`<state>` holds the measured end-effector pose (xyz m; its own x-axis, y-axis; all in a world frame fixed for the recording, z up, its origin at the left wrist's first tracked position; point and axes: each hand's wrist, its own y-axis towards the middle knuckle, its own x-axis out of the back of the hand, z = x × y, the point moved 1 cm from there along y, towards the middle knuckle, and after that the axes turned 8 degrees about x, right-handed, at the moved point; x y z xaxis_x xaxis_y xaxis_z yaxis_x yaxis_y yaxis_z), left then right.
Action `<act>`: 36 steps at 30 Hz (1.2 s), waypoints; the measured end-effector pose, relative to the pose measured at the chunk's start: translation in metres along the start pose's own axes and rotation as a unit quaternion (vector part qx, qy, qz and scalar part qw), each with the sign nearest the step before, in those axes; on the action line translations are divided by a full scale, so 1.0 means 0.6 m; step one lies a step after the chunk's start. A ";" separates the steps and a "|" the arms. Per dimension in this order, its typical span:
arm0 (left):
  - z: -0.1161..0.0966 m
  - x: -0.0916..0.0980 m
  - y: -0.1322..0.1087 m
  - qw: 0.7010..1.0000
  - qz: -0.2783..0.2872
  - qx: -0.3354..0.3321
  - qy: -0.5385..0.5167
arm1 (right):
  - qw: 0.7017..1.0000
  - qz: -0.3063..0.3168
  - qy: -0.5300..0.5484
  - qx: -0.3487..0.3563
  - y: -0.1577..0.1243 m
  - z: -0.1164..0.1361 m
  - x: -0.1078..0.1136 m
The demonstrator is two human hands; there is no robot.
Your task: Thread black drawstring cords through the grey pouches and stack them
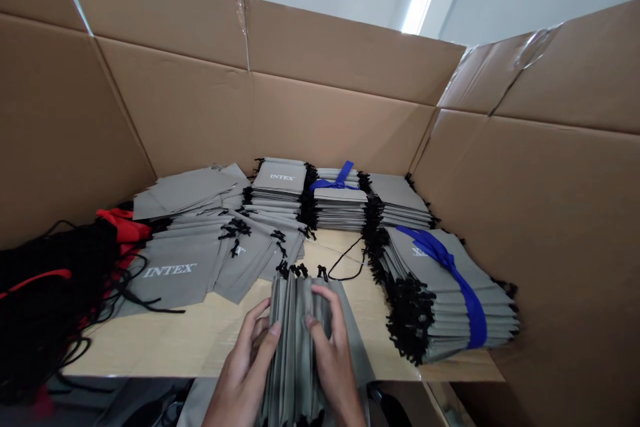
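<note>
Several grey drawstring bags (295, 347) are held on edge as one bundle near the table's front edge, with black cord ends at the top. My left hand (250, 353) presses the bundle's left side, thumb toward the front. On the right side, my right hand (333, 347) grips it, its thumb and fingers around the outer bags. A grey bag (356, 333) lies flat beneath, just right of the bundle.
Loose grey bags (170, 270) fan out at the left, beside black cords and red cloth (131, 227). Stacks (280, 177) line the back. A stack tied with blue ribbon (473, 307) lies right. Cardboard walls (340, 113) surround the table (160, 347).
</note>
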<state>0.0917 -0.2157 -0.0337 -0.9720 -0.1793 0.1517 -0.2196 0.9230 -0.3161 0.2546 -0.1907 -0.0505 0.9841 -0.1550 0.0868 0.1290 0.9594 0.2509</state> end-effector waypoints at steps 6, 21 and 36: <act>0.002 -0.003 0.002 0.999 -0.004 -0.025 0.034 | 1.000 0.016 -0.003 0.011 0.002 0.011 -0.001; -0.011 -0.003 -0.004 0.999 0.003 -0.020 0.029 | 1.000 0.006 -0.003 -0.008 0.003 0.016 -0.001; -0.026 -0.006 -0.009 0.999 0.006 -0.011 0.029 | 0.999 0.023 0.025 -0.011 -0.004 0.014 0.000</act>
<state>0.0975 -0.2148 -0.0180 -0.9679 -0.1482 0.2030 -0.2053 0.9321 -0.2985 0.2530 -0.1948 -0.0430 0.9939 -0.0993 0.0486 0.0859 0.9703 0.2262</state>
